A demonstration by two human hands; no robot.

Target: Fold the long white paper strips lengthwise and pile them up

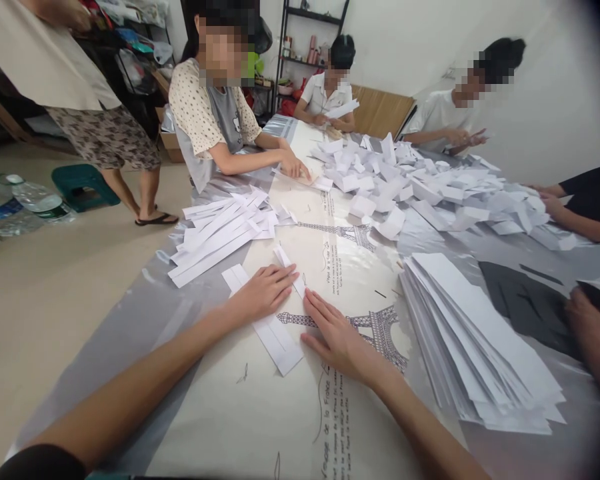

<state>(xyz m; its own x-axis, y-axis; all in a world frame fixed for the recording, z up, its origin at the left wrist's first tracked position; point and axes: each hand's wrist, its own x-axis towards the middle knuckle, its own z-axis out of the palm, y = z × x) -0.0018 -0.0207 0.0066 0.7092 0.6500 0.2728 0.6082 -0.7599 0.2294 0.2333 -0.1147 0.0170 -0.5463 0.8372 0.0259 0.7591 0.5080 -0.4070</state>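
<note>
On the table's printed cover, a narrow folded white paper strip (pixel 291 267) lies slantwise between my hands. My left hand (pixel 266 291) rests flat with its fingertips on the strip's left side. My right hand (pixel 333 328) lies spread, its fingertips touching the strip's lower right end. Beneath my left hand and wrist is a wider creased white paper (pixel 279 347), lying flat. Several long folded strips (pixel 220 233) form a loose pile beyond my left hand. A tall fanned stack of white paper sheets (pixel 480 347) stands to the right of my right forearm.
A large heap of folded white papers (pixel 430 187) covers the far right of the table (pixel 220 413). Several people sit around it handling paper; another person stands at the left. A black sheet (pixel 525 300) lies at the right. A green stool (pixel 85 185) and bottles are on the floor.
</note>
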